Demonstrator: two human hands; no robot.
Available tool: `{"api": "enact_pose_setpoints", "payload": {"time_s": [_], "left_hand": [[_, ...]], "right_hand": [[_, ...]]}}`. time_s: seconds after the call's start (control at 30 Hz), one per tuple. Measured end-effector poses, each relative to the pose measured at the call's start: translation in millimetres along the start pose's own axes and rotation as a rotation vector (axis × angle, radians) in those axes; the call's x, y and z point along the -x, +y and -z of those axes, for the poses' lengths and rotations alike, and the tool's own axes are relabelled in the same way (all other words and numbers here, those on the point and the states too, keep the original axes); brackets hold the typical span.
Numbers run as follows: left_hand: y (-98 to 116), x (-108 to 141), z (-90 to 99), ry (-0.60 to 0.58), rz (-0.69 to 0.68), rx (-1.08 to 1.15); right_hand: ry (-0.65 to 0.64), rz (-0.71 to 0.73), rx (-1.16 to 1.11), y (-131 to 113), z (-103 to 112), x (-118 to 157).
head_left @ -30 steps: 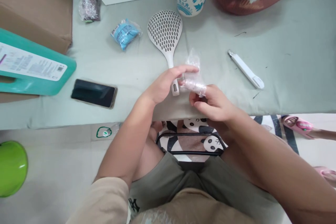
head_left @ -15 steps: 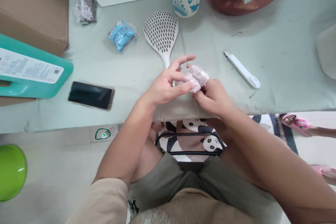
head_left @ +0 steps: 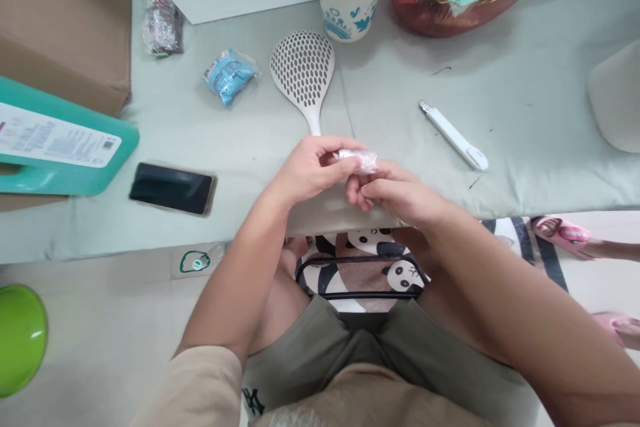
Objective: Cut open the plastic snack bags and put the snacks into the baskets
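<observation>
Between my hands, just above the table's front edge, is a small crumpled bundle of clear, shiny plastic wrap (head_left: pixel 364 160). My left hand (head_left: pixel 315 168) pinches it between thumb and fingers. My right hand (head_left: pixel 400 192) is closed at the bundle's right end, fingers curled and touching it; part of that grip is hidden. Beyond my left hand lies a white skimmer (head_left: pixel 303 70) with an oval-holed head, its handle running behind the hand. A white utility knife (head_left: pixel 454 135) lies to the right of my hands.
A phone (head_left: pixel 173 188), a blue packet (head_left: pixel 230 76) and a plastic-wrapped dark item (head_left: pixel 163 27) lie left. A teal jug (head_left: pixel 70 137) stands by a cardboard box (head_left: pixel 65 20). At the back are a paper cup (head_left: pixel 350 10) and a red basket (head_left: pixel 450 23). A pink-shod foot (head_left: pixel 560 232) is at right.
The plastic bundle has come lower and looks more compact. My left fingers have closed further over it, and my right hand has turned, its fingers curling below the bundle. The view has shifted slightly.
</observation>
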State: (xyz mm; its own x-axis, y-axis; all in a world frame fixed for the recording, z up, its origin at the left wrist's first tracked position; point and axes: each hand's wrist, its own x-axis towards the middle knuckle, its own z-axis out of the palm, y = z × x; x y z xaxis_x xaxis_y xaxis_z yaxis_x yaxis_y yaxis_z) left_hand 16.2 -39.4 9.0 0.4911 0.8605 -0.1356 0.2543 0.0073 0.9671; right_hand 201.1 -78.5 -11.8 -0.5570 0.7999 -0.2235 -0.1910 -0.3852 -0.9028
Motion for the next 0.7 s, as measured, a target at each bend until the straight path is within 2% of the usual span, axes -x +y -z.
{"api": "enact_pose_setpoints", "payload": {"time_s": [0.1, 0.23, 0.37, 0.57, 0.7], "left_hand": [[-0.4, -0.5, 2.2, 0.063, 0.015, -0.038], [-0.8, -1.4, 4.7, 0.079, 0.027, -0.016], [-1.1, -2.8, 4.9, 0.073, 0.032, 0.011], [-0.8, -4.2, 3.2, 0.059, 0.042, 0.051], [0.6, -4.7, 3.0, 0.069, 0.021, 0.046]], "right_hand": [[0.024, -0.046, -0.034, -1.7, -1.2, -0.6], [0.063, -0.044, -0.062, -2.2, -1.4, -1.1], [0.052, -0.014, -0.05, 0.9, -0.3, -0.8], [0.145, 0.084, 0.113, 5.4, -3.2, 1.4], [0.167, 0.14, 0.126, 5.5, -4.8, 4.3]]}}
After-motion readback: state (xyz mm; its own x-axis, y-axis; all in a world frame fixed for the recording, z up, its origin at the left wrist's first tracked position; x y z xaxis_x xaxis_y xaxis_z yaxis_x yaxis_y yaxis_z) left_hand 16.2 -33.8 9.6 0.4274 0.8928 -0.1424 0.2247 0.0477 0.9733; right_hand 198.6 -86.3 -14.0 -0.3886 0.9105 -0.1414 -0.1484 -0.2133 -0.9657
